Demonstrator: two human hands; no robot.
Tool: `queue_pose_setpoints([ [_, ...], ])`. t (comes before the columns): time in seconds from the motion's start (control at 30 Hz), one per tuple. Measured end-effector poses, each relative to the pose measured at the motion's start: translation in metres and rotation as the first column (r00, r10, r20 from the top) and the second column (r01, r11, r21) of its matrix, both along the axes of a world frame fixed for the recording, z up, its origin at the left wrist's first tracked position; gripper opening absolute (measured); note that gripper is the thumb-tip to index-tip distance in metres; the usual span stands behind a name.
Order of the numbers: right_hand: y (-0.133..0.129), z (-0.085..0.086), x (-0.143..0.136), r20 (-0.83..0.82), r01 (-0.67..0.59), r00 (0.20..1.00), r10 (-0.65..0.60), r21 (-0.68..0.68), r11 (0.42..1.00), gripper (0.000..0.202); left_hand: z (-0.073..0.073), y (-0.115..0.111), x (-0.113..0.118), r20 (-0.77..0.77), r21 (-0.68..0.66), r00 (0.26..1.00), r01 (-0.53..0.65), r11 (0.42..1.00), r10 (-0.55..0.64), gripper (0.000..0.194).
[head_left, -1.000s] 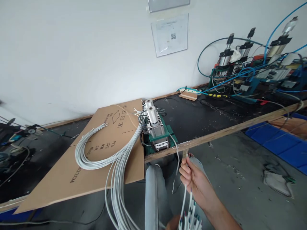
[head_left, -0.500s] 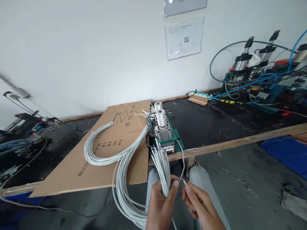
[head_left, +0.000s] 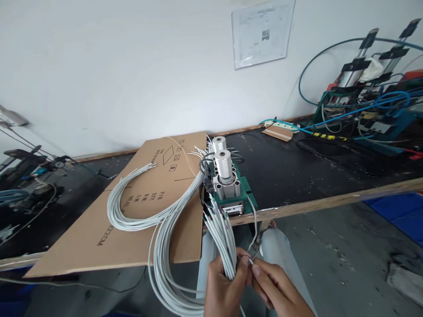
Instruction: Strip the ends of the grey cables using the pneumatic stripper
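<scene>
My left hand (head_left: 225, 281) is closed around a thick bundle of white cables (head_left: 222, 240), whose cut ends fan upward in front of the machine. Close against it, my right hand (head_left: 274, 281) pinches one thin white cable (head_left: 251, 261) near its end. The tips of my left thumb and finger meet that cable end. Just beyond the bundle stands a small pneumatic machine (head_left: 228, 182) with silver cylinders on a green base. The rest of the cables (head_left: 168, 264) loop down to the left and curl over a cardboard sheet (head_left: 139, 251).
Beneath the machine is a black workbench (head_left: 280, 176) with a wooden front edge. Further machines (head_left: 360, 83) with blue hoses stand at the right, and another machine (head_left: 49, 167) at the left. A power strip (head_left: 280, 125) lies along the wall. Blue sheeting (head_left: 396, 215) shows below the bench.
My right hand has come left and up against my left hand, bringing the cable end to the left fingertips. The camera view has tilted slightly down.
</scene>
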State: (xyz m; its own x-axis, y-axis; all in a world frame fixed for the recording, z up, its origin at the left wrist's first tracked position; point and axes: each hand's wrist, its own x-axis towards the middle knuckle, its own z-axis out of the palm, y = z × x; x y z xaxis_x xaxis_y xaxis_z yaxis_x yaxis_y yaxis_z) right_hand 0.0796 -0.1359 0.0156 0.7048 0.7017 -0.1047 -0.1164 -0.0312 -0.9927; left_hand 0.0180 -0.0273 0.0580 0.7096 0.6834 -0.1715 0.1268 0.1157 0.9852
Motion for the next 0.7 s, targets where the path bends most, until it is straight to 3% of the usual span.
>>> queue_pose_setpoints([
  [0.13,-0.003,0.001,0.012,0.357,-0.038,0.932,0.059,-0.067,0.997,0.039,0.0,0.0,0.002,-0.041,0.088,0.998,-0.044,0.995,0.048,0.025],
  [0.2,-0.004,0.002,0.015,0.454,-0.073,0.883,0.116,-0.111,0.991,0.035,0.001,-0.001,0.003,-0.07,0.112,0.996,-0.04,0.993,0.048,0.025],
  [0.47,-0.005,0.017,0.011,0.419,-0.067,0.901,0.112,-0.121,0.99,0.051,0.009,0.0,0.001,-0.146,0.113,0.987,0.082,0.99,-0.066,0.02],
  [0.57,-0.011,0.021,0.015,0.404,-0.152,0.894,0.194,-0.135,0.979,0.057,0.005,0.005,-0.002,-0.17,0.117,0.972,0.182,0.976,-0.161,0.015],
  [0.7,-0.02,0.021,0.024,0.339,-0.291,0.868,0.362,-0.245,0.925,0.046,-0.003,0.012,-0.004,-0.203,0.17,0.938,0.317,0.933,-0.281,0.006],
])
